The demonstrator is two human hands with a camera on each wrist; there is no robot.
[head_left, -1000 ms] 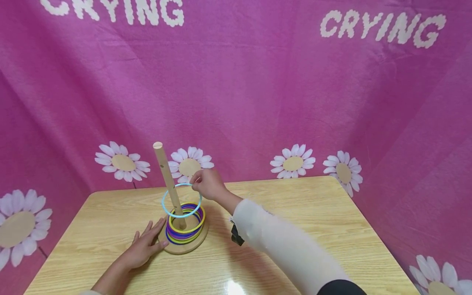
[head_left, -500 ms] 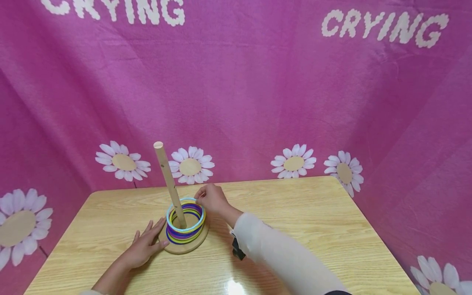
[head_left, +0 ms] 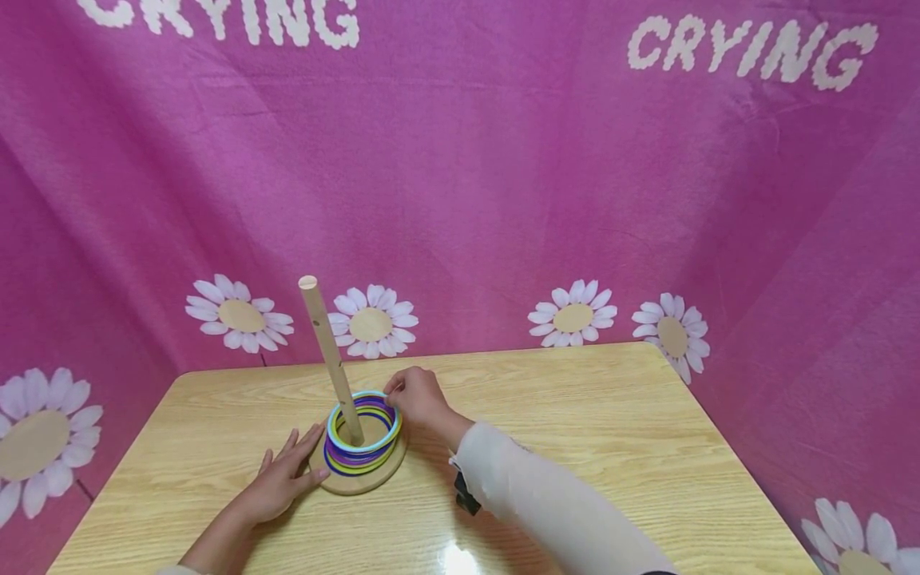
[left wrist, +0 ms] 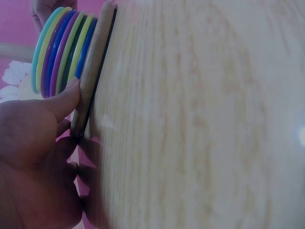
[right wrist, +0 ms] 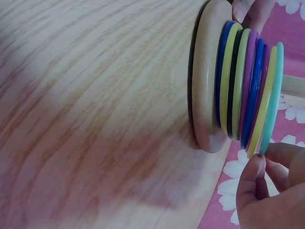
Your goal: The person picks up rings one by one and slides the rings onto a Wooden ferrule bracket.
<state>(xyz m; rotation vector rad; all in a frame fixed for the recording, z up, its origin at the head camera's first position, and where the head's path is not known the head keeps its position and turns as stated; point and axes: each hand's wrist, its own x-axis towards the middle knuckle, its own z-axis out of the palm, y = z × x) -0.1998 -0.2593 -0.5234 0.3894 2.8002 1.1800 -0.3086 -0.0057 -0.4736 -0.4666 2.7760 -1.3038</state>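
Note:
A wooden pole [head_left: 327,347] rises from a round wooden base [head_left: 359,485] on the table's left half. Several thin rings in yellow, blue, purple and dark green are stacked around its foot; a blue ring [left wrist: 86,47] lies lowest. On top is a turquoise ring [right wrist: 275,90], touching the yellow ring [right wrist: 263,112] below. My right hand [head_left: 420,397] pinches the turquoise ring's far right edge between thumb and fingers. My left hand [head_left: 275,485] lies at the base's left side, fingers spread, thumb [left wrist: 66,98] on the base's rim.
The light wooden table [head_left: 575,447] extends to the right of the stand. Behind it hangs a pink cloth [head_left: 460,200] with white flowers and lettering. A small black object [head_left: 465,495] sits at the right wrist, under the sleeve [head_left: 546,487].
My right hand has lowered the turquoise ring along the pole onto the stack, mostly in the first half second. My left hand has stayed in place.

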